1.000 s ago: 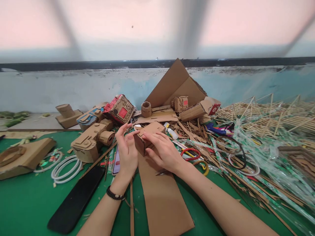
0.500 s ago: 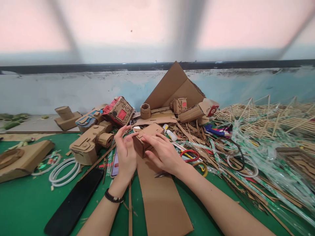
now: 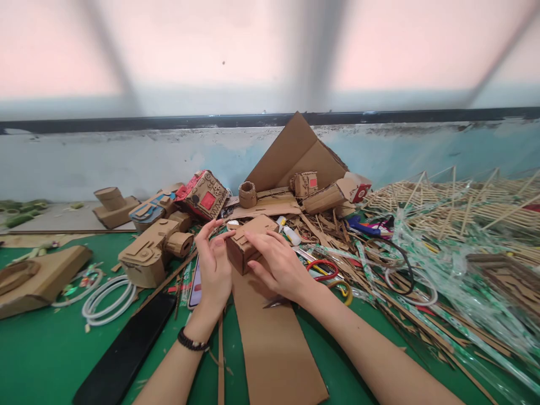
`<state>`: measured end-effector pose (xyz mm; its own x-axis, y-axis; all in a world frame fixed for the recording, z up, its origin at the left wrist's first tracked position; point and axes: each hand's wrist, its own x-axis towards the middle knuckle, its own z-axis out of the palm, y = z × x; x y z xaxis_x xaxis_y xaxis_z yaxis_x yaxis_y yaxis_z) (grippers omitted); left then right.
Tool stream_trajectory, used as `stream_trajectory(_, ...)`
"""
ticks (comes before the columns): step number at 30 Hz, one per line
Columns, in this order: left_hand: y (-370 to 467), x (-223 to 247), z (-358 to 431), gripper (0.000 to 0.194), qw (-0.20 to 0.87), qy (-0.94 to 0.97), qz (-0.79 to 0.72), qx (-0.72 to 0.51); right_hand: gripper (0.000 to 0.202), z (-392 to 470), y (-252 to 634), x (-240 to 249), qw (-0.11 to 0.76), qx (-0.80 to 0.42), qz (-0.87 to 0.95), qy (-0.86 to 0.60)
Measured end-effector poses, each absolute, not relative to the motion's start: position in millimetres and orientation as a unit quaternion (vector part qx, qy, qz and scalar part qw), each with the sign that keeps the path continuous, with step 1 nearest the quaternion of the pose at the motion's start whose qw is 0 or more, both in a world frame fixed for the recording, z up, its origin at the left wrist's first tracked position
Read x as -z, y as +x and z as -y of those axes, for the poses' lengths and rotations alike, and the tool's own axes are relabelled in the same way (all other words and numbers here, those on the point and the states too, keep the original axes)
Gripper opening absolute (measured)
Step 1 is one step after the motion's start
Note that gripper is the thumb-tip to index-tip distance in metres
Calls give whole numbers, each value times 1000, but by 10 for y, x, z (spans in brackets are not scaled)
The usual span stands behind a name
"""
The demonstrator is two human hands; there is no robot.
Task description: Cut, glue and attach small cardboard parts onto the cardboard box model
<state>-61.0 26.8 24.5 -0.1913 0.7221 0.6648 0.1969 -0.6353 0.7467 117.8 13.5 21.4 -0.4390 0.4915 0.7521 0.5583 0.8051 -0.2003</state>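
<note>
A small brown cardboard box (image 3: 240, 259) stands at the middle, at the far end of a long flat cardboard strip (image 3: 276, 349). My left hand (image 3: 214, 261) is at the box's left side, palm turned toward it, fingers apart, with a fingertip at its edge. Over the right side and top of the box lies my right hand (image 3: 276, 261), its fingers spread and touching a small raised piece on top. Part of the box is hidden behind the right fingers. Below my right hand, dark scissor blades (image 3: 276, 302) show on the strip.
Cardboard camera models (image 3: 145, 261) and white tubing coils (image 3: 107, 301) are on the left, above a long black object (image 3: 126, 349). Red-handled scissors (image 3: 324, 270), scraps and clear plastic strips (image 3: 455, 304) spread rightward. Wooden sticks (image 3: 464, 197) are piled at the back right.
The whole view has shifted slightly, with the scene sitting a little lower and further left. Both hands keep nearly the same pose at the box.
</note>
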Motion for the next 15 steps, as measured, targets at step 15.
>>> stream_trajectory(15, -613, -222, -276, 40, 190, 605, -398, -662, 50, -397, 1611, -239, 569, -125, 702, -410)
